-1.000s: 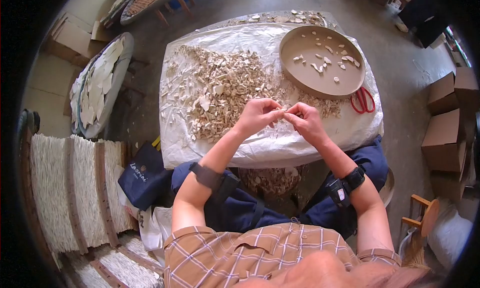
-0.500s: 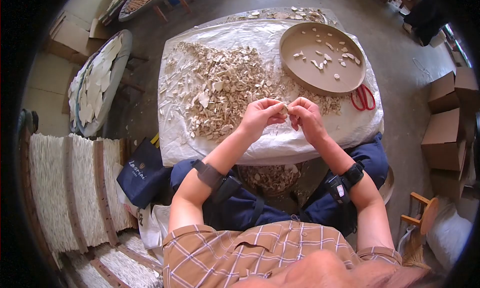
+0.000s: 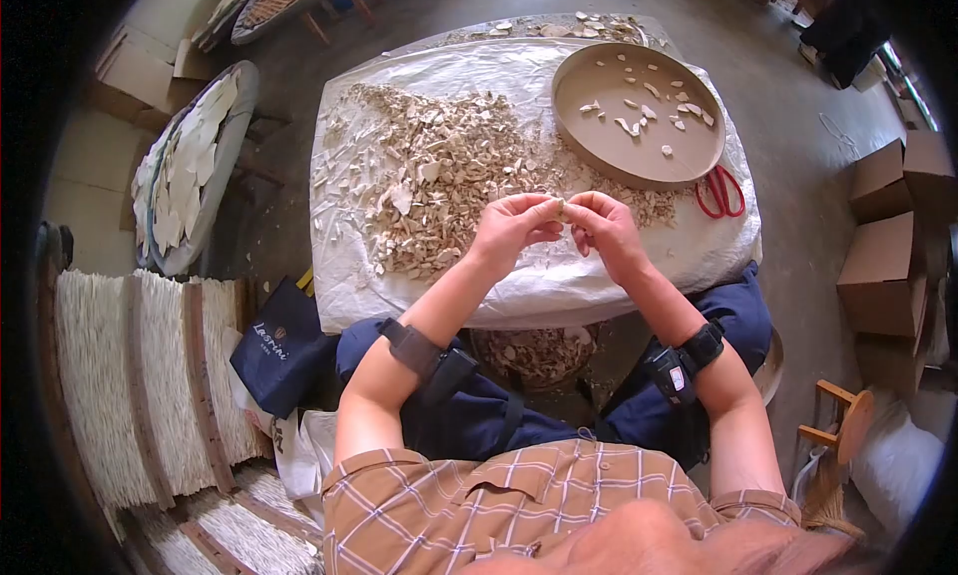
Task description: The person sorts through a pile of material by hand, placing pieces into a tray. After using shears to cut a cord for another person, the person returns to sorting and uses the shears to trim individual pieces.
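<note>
My left hand (image 3: 514, 232) and my right hand (image 3: 606, 233) meet above the near part of the cloth-covered table. Both are closed in a pinch, fingertip to fingertip, on a small pale dried piece (image 3: 561, 210) that the fingers mostly hide. Just beyond and to the left of them spreads a pile of pale, broken dried pieces (image 3: 454, 166). A round shallow tray (image 3: 639, 172) at the back right holds several whiter pieces. Red-handled scissors (image 3: 720, 192) lie beside the tray, at the table's right edge.
White cloth (image 3: 399, 296) covers the table. Between my knees, below the table edge, stands a container of dried pieces (image 3: 536, 354). A dark blue bag (image 3: 284, 338) and stacked pale sheets (image 3: 95, 385) are on the left; cardboard boxes (image 3: 883, 266) and a wooden stool (image 3: 854, 427) on the right.
My hands stay pinched together and have shifted very slightly; the small piece between the fingertips shows less now. The whole view has moved a little. Pile, tray and scissors keep their places.
</note>
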